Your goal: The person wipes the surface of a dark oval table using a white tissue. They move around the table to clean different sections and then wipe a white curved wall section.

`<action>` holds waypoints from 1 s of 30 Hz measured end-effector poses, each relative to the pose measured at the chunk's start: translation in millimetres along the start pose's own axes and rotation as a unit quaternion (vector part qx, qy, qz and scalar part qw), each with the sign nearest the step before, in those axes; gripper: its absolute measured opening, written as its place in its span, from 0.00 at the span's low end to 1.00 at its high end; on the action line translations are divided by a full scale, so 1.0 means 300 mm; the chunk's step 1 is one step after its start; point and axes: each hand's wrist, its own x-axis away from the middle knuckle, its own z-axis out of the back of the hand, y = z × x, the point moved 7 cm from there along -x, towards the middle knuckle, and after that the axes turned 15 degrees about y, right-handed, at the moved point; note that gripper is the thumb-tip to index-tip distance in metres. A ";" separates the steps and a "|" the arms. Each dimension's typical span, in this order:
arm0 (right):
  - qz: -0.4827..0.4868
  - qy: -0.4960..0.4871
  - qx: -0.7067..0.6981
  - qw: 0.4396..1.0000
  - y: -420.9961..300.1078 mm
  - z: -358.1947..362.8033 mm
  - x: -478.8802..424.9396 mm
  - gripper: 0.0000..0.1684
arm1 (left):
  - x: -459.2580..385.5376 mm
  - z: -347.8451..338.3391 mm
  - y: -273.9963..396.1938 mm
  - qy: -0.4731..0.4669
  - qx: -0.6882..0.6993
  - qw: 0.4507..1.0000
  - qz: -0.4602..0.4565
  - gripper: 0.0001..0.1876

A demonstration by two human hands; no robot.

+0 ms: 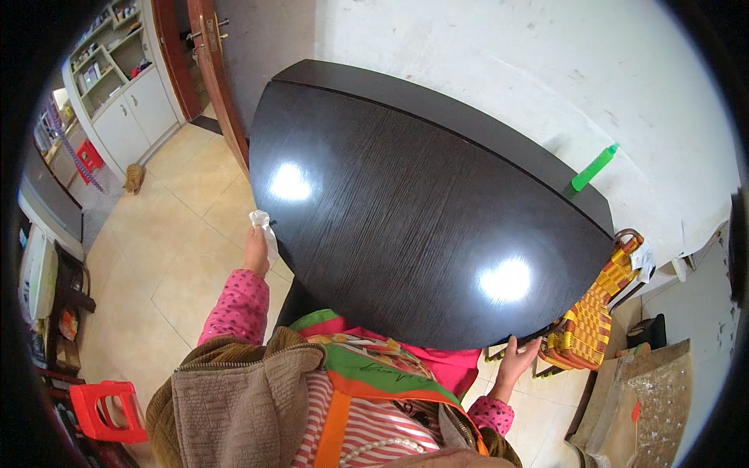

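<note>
My left hand (pixel 256 253) holds a crumpled white tissue or cloth (pixel 266 231) beside the left edge of a dark wood-grain table (pixel 374 205). At the table's near right edge is my right hand (pixel 517 360), its fingers at the rim and partly hidden under it; whether they grip it I cannot tell. A green bottle (pixel 594 168) with a narrow tip stands on the far strip of the tabletop, near the wall. Two bright light reflections lie on the dark surface.
A yellow and brown woven chair (pixel 588 322) stands at the table's right. An open wooden door (pixel 216 76) is behind its left end. A red plastic stool (pixel 108 411) is at lower left, and a cat (pixel 134 178) is on the tiled floor by the white cabinet (pixel 137 111).
</note>
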 end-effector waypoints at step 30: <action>-0.460 -0.112 -0.308 0.825 0.304 -0.546 0.132 0.35 | 0.103 -0.721 0.521 -0.119 -0.255 0.830 -0.482 0.08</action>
